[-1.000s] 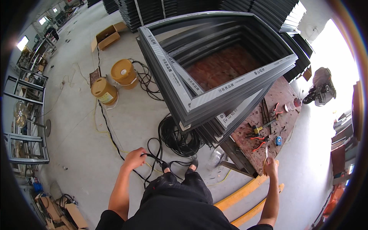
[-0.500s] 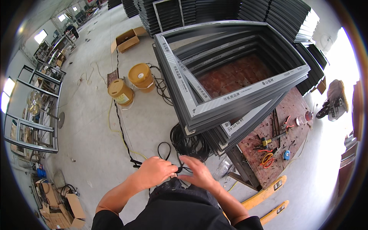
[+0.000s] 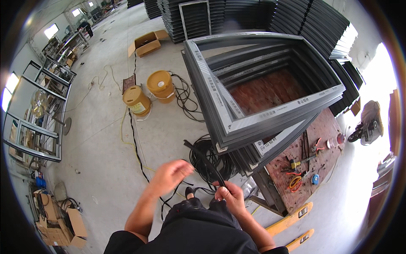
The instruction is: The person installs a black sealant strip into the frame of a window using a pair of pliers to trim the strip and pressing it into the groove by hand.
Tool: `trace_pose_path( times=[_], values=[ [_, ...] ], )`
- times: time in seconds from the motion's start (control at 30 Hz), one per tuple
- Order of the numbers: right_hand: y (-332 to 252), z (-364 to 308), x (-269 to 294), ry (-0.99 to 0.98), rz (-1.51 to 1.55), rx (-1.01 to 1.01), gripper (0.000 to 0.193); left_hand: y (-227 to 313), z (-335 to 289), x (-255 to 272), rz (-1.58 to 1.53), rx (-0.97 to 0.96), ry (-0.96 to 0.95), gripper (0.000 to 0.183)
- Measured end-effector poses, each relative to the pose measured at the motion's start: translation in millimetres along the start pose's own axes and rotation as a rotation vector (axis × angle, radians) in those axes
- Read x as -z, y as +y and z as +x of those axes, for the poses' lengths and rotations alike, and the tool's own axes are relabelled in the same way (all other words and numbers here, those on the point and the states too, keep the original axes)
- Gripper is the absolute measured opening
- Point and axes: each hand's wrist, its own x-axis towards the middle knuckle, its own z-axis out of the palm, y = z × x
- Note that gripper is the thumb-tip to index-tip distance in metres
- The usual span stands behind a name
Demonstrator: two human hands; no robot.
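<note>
My right hand (image 3: 229, 195) is closed round a flat black rubber strip (image 3: 207, 163), low in front of my body. The strip's free end points up and to the left, over a coil of black strip or cable (image 3: 198, 154) on the floor. My left hand (image 3: 172, 175) is apart from the right, to the left of the held strip. Its fingers are smeared by motion, so whether they grip anything is unclear. Thin black lengths (image 3: 169, 198) trail on the floor below and between the hands.
Stacked dark window frames (image 3: 270, 114) rest on a worktable (image 3: 287, 192) at the right, with pliers, scissors (image 3: 295, 183) and a blue tape measure (image 3: 315, 179). Two yellow buckets (image 3: 161, 86) and a carton (image 3: 149, 44) stand ahead. Yellow pallet-truck forks (image 3: 292, 220) lie lower right.
My hands were together at the black material; now they are apart. The left has moved left, the right lower and to the right, with a length of strip extending from it.
</note>
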Motion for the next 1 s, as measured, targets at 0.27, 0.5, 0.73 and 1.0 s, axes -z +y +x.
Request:
trace_pose_path(
  times=[0.27,0.5,0.73,1.0],
  values=[
    [8,2,-17,-0.036,-0.114,0.092,0.036,-11,13,-19,-0.702,-0.115,-0.045,0.024],
    [12,8,-24,-0.14,0.104,-0.039,0.043,-5,4,-12,-0.783,-0.149,0.029,0.018],
    [14,12,-31,-0.14,0.2,-0.079,0.043,-5,-1,-2,-0.709,-0.205,0.103,0.013],
    [6,17,-38,-0.101,0.117,-0.03,0.039,-6,-4,18,-0.648,-0.268,0.175,0.012]
  ],
)
